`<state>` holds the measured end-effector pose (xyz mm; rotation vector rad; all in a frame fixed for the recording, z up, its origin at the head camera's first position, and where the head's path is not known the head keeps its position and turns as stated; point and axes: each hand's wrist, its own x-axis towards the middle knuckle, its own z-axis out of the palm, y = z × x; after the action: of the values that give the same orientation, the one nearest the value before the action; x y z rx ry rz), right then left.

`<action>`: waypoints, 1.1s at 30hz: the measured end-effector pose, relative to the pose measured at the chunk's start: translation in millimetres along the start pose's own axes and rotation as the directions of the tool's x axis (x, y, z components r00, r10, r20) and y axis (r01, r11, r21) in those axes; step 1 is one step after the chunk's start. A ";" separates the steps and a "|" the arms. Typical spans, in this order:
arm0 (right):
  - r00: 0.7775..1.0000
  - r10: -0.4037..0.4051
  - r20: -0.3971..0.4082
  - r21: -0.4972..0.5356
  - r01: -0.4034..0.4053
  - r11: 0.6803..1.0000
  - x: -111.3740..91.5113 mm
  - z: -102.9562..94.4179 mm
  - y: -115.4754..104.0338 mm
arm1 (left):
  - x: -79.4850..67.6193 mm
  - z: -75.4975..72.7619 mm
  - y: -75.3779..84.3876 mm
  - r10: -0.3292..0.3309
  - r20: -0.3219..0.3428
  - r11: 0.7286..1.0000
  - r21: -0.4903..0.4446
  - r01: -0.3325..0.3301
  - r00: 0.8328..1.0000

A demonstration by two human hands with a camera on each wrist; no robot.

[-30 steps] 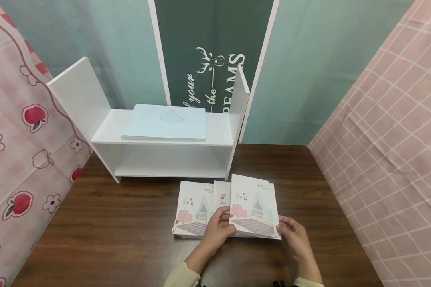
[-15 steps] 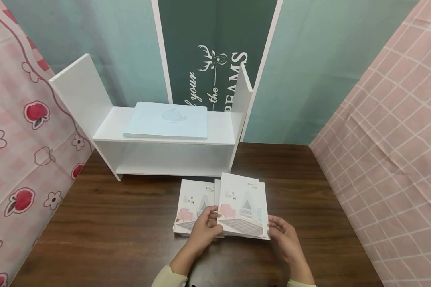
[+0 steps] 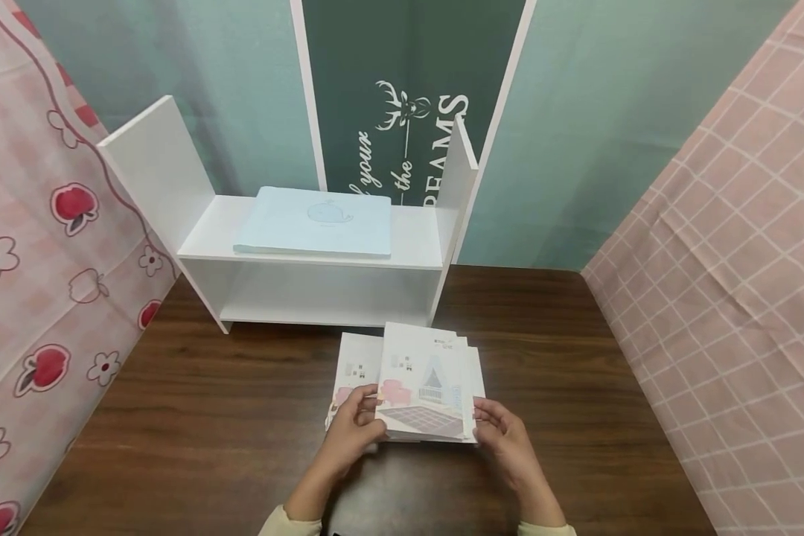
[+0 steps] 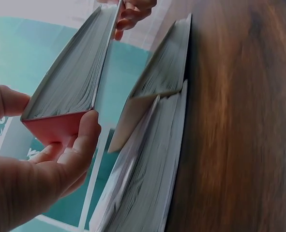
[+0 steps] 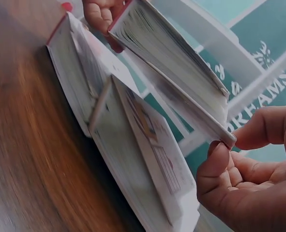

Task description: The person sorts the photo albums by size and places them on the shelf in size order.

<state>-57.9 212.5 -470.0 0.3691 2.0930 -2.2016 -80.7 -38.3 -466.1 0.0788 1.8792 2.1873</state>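
Left hand [image 3: 353, 426] grips a raised book [image 3: 418, 383] at eight o'clock, right hand [image 3: 507, 438] at four; likely positioning it, next needing level, even lowering.

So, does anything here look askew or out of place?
Mainly the white lettering on the dark green panel: it reads sideways, as if rotated. Also, the books below the held book aren't squared up, poking out left and right.

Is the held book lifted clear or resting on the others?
Lifted clear: wrist views show a gap between the held book and other books.
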 end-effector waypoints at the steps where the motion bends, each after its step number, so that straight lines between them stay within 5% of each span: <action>1: 1.000 0.007 0.005 -0.002 -0.007 1.000 -0.3 1.8 -0.3 | -0.4 -1.6 0.8 0.000 -0.004 1.000 -0.001 0.000 1.000; 17: 0.971 -0.002 0.237 0.140 -0.033 0.990 4.2 41.0 -3.1 | -9.3 -38.5 14.5 0.059 -0.060 0.993 -0.103 -0.065 0.996; 26: 0.978 0.002 0.210 0.188 -0.042 0.981 16.6 75.5 -7.1 | -9.3 -56.8 13.6 0.102 -0.191 0.982 -0.139 -0.129 0.976; 33: 0.973 0.015 0.230 0.168 -0.055 0.984 30.4 99.2 -16.1 | -2.1 -77.5 17.0 0.149 -0.230 0.970 -0.156 -0.187 0.962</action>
<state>-102.5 118.3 -457.6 0.1535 1.7723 -2.2896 -97.4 -115.8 -461.9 -0.0364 1.8360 2.5632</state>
